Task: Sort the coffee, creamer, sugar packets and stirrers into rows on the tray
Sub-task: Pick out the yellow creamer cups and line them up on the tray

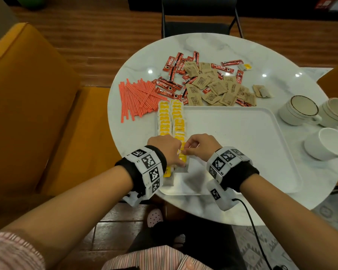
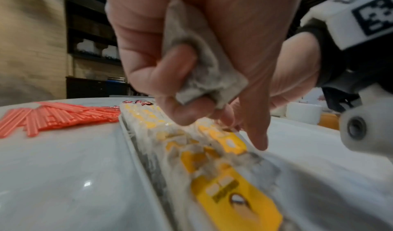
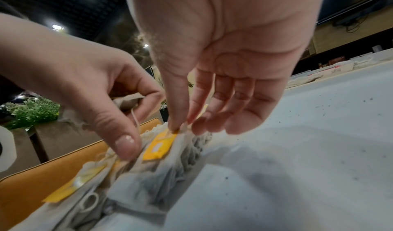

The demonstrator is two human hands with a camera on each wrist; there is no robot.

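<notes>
Fingers (image 3: pixel 174 125) pinching a yellow tea bag tag (image 3: pixel 158 146), right hand (image 1: pixel 200 147).
Left hand (image 1: pixel 167 151) clutches a spare tea bag (image 2: pixel 202 58); I'd slot it beside them next.

A glossy white marbled round tabletop (image 1: pixel 213 47) is seen; a smooth matt white plastic tray (image 1: pixel 242 145); porous grey paper tea bags (image 3: pixel 149 189); shiny orange plastic stirrers (image 1: pixel 137 98).

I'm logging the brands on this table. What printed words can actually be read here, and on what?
"NESCAFE CLASSIC": red coffee sticks beside the stirrers.
Brown packets: print too small to read.
Yellow tags on the tea bags in the tray: blurred, unreadable.
Wristband squares: coded patterns, no words.
</notes>
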